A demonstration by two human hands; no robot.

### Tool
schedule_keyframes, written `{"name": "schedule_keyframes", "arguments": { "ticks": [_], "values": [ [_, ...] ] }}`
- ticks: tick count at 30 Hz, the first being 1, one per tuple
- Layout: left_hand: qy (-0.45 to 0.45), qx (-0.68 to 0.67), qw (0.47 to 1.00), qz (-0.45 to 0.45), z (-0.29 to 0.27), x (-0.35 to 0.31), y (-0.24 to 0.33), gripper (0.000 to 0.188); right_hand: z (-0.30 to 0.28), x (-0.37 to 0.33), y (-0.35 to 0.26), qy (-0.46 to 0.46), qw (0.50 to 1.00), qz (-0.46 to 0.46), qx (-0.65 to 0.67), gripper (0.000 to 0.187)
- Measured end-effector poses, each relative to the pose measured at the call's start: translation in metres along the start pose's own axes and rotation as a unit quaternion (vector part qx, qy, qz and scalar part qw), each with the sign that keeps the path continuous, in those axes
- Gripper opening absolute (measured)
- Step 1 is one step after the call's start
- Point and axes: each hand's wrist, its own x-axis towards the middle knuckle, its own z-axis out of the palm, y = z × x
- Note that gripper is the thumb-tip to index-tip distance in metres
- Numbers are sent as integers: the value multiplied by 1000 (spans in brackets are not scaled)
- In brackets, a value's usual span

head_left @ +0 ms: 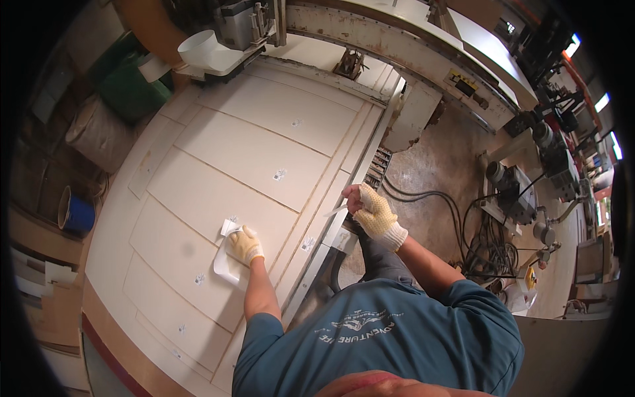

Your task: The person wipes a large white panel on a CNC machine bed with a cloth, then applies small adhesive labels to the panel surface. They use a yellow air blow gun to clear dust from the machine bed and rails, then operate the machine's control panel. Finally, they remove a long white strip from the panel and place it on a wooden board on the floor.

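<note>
Left hand (pixel 245 246), gloved, center-left of frame: fingers curled down over a white paper strip (pixel 226 268), closed on it as far as I can tell, at a cut pale panel (pixel 198 198); the strip's loose end loops out below the hand onto the panels. Right hand (pixel 376 210), center of frame, gloved with some fingertips bare: nearly closed, pinching a thin white slip (pixel 335 211) over the bed edge. Risks, my read: the loose loop could drag or catch under the wrist and pull the paper crooked; thick glove fabric could stick to it or crease it; dust by the cut grooves (pixel 264 130) could spoil adhesion if it's sticky-backed; a loose grip could drop the slip off the edge. Black hoses (pixel 423 196) on the floor, right of center, are a trip hazard. Containers: blue bucket (pixel 81 210) at far left, mouth visible, contents not readable; white open cylinder (pixel 198 46) on the machine, upper left, can't tell what's inside; pale sack (pixel 99 135) below it to the left, contents hidden.
</note>
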Motion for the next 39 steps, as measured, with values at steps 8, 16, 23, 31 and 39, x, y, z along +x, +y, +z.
{"name": "schedule_keyframes", "arguments": {
  "ticks": [8,16,23,31,39],
  "values": [
    [-23,29,999,-8,3,0,-2,49,-21,16,11,55,997,-26,-51,13],
    [-22,2,1000,-9,7,2,-5,45,-26,23,8,-27,994,9,-101,6],
    [-58,21,998,-31,3,-1,0,48,-21,7,9,-70,987,60,-132,7],
    [29,23,999,20,13,-3,-5,48,-11,-4,-7,-94,982,-17,-162,9],
    [-17,-1,1000,-14,13,-4,-8,47,-1,-4,-14,-116,968,-54,-216,10]
  ]
}}
